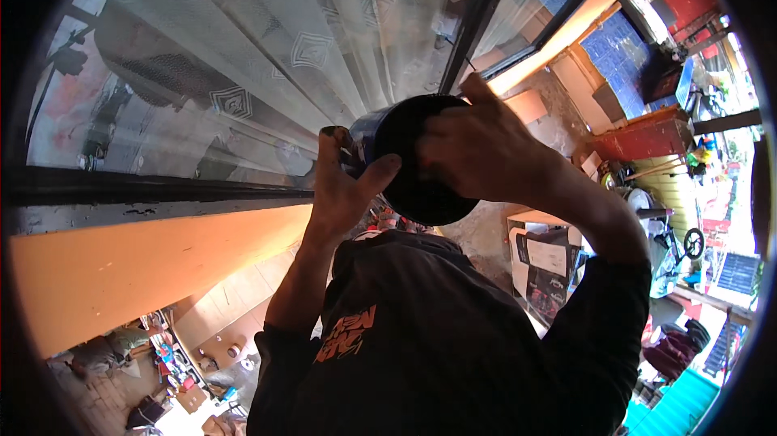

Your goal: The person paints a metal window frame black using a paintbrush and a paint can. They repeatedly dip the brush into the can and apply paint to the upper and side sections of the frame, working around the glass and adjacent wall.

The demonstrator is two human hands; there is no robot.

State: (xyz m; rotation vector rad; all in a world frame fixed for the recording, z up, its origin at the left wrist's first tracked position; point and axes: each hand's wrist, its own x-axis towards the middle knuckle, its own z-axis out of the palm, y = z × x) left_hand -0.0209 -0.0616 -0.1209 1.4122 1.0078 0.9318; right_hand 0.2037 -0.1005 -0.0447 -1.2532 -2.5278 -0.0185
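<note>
1 dk. round container (pixel 402 138) at ctr. of view, mouth twd. camera, long axis running away from it; L hand (pixel 344 183) clasps its L side, thumb at rim; R hand (pixel 481 148) overlaps mouth, fingers bent, tips in shadow, hold can't be told.

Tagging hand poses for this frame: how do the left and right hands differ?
- The left hand grips the round dark container at its left side, thumb at the rim; the right hand is over the mouth, fingers bent.
- The left hand points up the picture; the right hand points left.
- The left thumb shows clearly; the right fingertips are too dark and blurred to tell whether they hold anything.
Shared: both bare.
</note>
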